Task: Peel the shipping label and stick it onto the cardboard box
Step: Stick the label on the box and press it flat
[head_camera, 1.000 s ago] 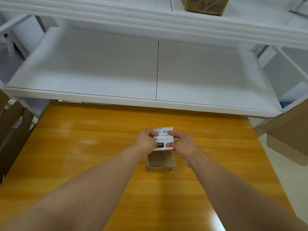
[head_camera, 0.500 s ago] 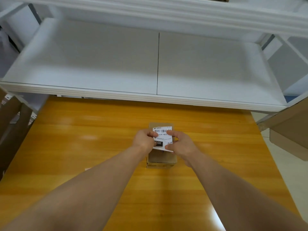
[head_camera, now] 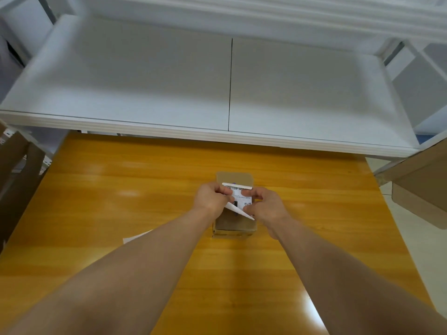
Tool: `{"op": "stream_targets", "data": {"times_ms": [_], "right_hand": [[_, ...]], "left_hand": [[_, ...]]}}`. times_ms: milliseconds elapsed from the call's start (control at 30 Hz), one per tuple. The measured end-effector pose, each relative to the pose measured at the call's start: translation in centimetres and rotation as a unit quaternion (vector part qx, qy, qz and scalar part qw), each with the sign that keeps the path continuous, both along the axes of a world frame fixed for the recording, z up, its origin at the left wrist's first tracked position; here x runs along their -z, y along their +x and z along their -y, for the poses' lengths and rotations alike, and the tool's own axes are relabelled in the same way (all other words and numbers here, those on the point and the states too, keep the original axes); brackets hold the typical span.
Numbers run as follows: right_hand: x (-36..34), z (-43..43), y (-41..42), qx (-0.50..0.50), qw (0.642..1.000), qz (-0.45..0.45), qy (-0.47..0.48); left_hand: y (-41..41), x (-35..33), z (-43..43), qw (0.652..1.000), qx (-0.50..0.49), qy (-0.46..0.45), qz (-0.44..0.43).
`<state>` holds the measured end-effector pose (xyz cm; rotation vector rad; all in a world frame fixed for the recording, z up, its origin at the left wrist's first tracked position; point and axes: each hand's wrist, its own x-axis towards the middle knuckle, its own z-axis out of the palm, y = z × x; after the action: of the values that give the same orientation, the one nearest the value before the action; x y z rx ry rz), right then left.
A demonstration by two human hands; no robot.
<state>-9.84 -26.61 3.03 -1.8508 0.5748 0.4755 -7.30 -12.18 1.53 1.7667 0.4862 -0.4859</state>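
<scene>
A small brown cardboard box (head_camera: 234, 177) stands on the orange wooden table (head_camera: 121, 189). Just above its top I hold a white shipping label (head_camera: 239, 198) printed with black text and a QR code. My left hand (head_camera: 211, 197) pinches the label's left edge. My right hand (head_camera: 267, 204) pinches its right edge. A white corner of the sheet (head_camera: 238, 210) is folded away and hangs toward me, separated from the printed face. Both hands hide most of the box's top.
A wide white shelf (head_camera: 217, 88) overhangs the table's far edge. Brown cardboard pieces lean at the left (head_camera: 14, 170) and at the right (head_camera: 420, 184). A scrap of white paper (head_camera: 135, 237) lies on the table beside my left forearm.
The label has come down closer over the box. Its near corner now peels away from the printed face, where before the sheet was flat between my hands.
</scene>
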Motion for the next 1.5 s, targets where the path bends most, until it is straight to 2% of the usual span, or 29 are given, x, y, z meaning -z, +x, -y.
{"op": "stream_targets", "data": {"times_ms": [367,767,1500], "right_hand": [[0.3,-0.4,0.4,-0.017,1.0,-0.001,-0.012],[0.6,-0.4,0.3,-0.02,1.0,0.005,-0.016],[-0.2,-0.5,0.5,-0.038,0.999,0.013,-0.027]], "left_hand": [[-0.4,0.5,-0.1,0.997,0.074,0.031,0.013],[-0.3,1.0,-0.1,0.995,0.079,0.062,0.003],[-0.4,1.1,-0.2,0.998,0.051,0.022,0.005]]}}
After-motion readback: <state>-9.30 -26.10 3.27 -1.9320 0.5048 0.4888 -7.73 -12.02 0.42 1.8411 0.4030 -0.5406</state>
